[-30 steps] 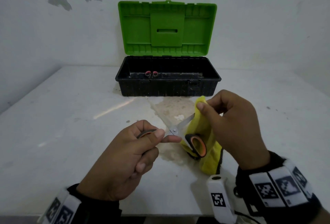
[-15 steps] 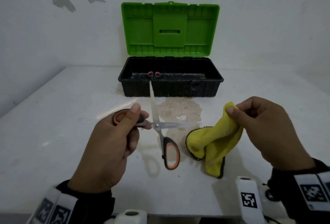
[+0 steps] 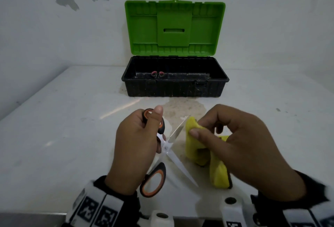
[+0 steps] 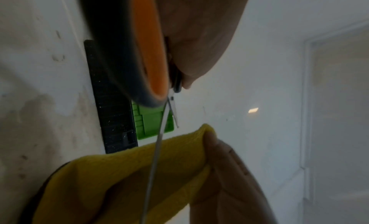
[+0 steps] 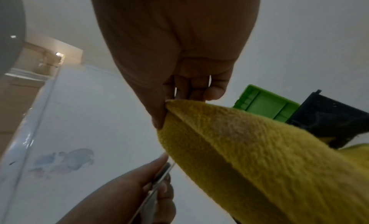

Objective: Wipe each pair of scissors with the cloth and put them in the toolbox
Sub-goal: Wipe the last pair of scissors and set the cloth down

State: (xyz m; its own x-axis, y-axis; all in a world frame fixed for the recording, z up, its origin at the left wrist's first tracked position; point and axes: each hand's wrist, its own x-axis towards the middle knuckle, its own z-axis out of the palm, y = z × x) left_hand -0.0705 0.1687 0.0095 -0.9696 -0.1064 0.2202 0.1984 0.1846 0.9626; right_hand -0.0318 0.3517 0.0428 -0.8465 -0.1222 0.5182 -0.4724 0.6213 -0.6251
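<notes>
**Open blades meet the cloth**

A left hand grips the orange-and-black-handled steel scissors, blades splayed above the white table; a right hand pinches a folded yellow microfibre cloth beside the upper blade. Wiping from pivot to tip looks safest. The black toolbox with green lid stands open behind, its approach unobstructed

Yellow cloth pinched between fingertips

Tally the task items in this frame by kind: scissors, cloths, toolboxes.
Scissors: 2, the orange-handled scissors held open in the left hand, the red-handled scissors inside the toolbox.
Cloths: 1, the yellow cloth pinched by the right hand.
Toolboxes: 1, the open toolbox.
Total: 4
</notes>
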